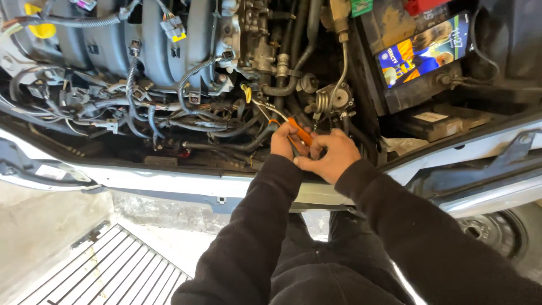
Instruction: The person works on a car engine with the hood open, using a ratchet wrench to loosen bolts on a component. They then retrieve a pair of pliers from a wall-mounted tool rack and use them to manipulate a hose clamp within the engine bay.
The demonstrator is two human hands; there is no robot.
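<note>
Nearest the lens, two black sleeves [293,243] rising from the lower edge and meeting over the front lip of an open engine bay [169,85]. Left hand [284,143] closed around orange-handled long-nose pliers [293,131], fingers curled over the grips. Right hand [329,155] touching the left, fingers bent onto the same orange handles from the other side; a shared, two-handed hold on the tool. Metal nose of the pliers angled up and left into the bay, tip near a yellow-capped dipstick loop [246,93] and a black rubber hose [285,87]; whether the tip is clamped on anything, impossible to tell. Just right of the tip, a small ribbed metal fitting [334,100] with a thin cable running up from it. Behind, a grey ribbed intake manifold [164,51] and tangled wiring with grey connectors [113,107]. To the right, a car battery [423,53] with a blue and orange label. Below the bay, the pale front crossmember [186,183]. Bottom left, a metal floor grate [113,271] on concrete; bottom right, a wheel [497,231].
</note>
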